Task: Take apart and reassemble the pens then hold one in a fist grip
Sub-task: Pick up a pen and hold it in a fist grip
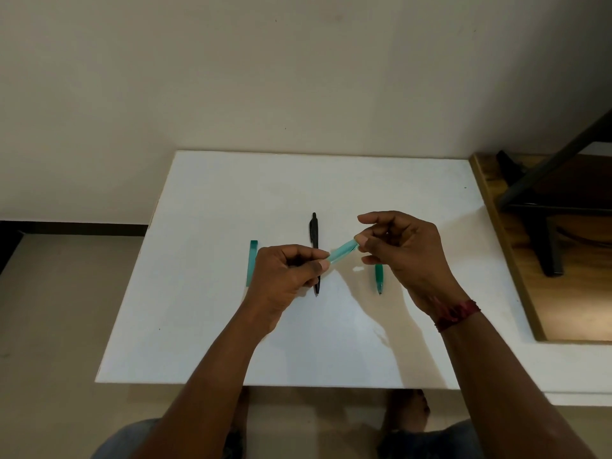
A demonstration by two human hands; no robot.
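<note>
Both hands hold a translucent teal pen barrel (342,252) above the white table (205,293). My left hand (284,276) pinches its lower left end between thumb and curled fingers. My right hand (400,253) pinches the upper right end with thumb and fingertips. A black pen (314,233) lies lengthwise on the table behind my left hand, its tip end partly hidden by the fingers. A teal pen cap (253,262) lies to the left of my left hand. Another teal pen part (379,279) with a pointed tip lies beneath my right hand.
The table stands against a plain wall, with its front edge close to my knees. A wooden shelf (496,226) with a dark metal frame (536,207) borders the table's right side. A red thread band (455,314) circles my right wrist.
</note>
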